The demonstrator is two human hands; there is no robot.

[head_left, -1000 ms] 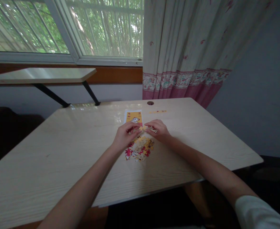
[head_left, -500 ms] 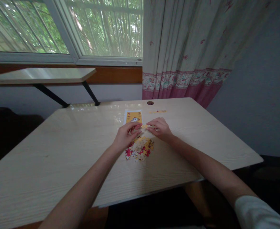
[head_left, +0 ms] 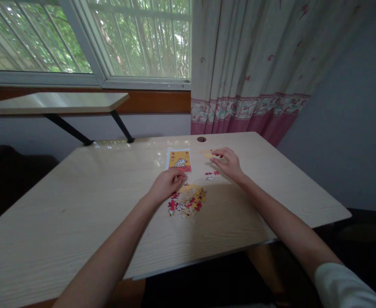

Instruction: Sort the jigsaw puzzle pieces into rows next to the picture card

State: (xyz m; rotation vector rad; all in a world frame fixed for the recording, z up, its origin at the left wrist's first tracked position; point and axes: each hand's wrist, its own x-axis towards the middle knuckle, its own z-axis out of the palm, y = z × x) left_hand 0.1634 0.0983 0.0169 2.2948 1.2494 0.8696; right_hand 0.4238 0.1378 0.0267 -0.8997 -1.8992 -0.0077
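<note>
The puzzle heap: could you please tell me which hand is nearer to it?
Left. The left hand sits at the far-left edge of the puzzle heap; the right hand lies beyond it.

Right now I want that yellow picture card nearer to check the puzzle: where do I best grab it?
Probably its near short edge, from your side: the picture card lies flat on the table, thin, with that edge just beyond the left hand.

Resting the left hand (head_left: 166, 185) at the puzzle heap (head_left: 188, 200)'s left edge on the table (head_left: 79, 205), card (head_left: 179, 160) lying just behind the heap, right hand (head_left: 228, 163) lying right of the card, behind the loose pieces (head_left: 212, 173).
</note>
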